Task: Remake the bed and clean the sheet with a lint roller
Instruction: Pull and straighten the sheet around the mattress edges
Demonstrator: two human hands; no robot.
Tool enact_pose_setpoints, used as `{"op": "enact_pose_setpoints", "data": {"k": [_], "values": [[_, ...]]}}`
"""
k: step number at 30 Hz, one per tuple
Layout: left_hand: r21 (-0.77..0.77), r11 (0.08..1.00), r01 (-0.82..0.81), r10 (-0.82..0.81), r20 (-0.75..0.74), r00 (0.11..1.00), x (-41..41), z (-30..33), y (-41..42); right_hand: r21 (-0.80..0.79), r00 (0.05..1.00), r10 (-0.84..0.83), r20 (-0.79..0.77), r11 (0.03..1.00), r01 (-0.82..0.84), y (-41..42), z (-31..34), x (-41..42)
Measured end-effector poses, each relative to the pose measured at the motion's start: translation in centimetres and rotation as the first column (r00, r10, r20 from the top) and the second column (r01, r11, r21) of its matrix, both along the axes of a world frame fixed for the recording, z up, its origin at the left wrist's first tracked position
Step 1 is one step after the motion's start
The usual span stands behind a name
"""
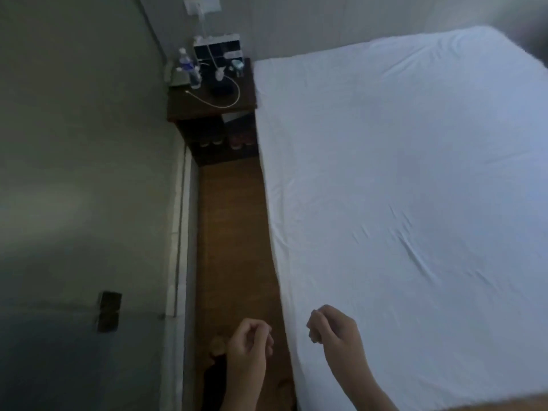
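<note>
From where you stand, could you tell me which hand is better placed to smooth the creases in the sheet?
The right hand: it hangs over the white sheet near its creases, while the left hand is above the floor strip beside the bed.

A white sheet point(400, 188), lightly creased, lies stretched over the bed point(275, 232).

Both hands up front, side by side: left hand point(250, 341) and right hand point(333, 329) loosely curled, holding nothing.
</note>
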State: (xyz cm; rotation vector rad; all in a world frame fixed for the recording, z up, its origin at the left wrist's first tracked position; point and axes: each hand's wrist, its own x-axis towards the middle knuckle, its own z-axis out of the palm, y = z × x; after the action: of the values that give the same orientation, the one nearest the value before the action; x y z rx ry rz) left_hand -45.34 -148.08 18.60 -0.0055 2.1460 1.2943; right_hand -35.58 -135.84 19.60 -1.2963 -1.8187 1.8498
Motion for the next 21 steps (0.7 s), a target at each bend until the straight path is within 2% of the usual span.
{"op": "enact_pose_setpoints", "data": {"k": [4, 8, 14, 21], "values": [[0.000, 0.973, 0.230, -0.230, 0.052, 0.972, -6.7, -0.8, 2.4, 0.049, 0.975, -0.219, 0.020, 0.975, 0.218, -0.7, -0.5, -4.2], [0.036, 0.893, 0.449, -0.450, 0.031, 0.892, -14.9, 0.1, 4.1, 0.099, 0.926, -0.376, 0.035, 0.923, 0.371, -2.3, -0.3, -11.8], [0.102, 0.859, 0.502, -0.509, 0.048, 0.860, -24.3, 0.9, 5.5, 0.188, 0.912, -0.403, 0.077, 0.904, 0.383, -2.8, 2.0, -21.4], [0.110, 0.699, 0.707, -0.714, 0.161, 0.681, -28.2, -0.9, 10.2, 0.128, 0.740, -0.673, 0.000, 0.734, 0.667, -1.1, 1.5, -24.2]]}}
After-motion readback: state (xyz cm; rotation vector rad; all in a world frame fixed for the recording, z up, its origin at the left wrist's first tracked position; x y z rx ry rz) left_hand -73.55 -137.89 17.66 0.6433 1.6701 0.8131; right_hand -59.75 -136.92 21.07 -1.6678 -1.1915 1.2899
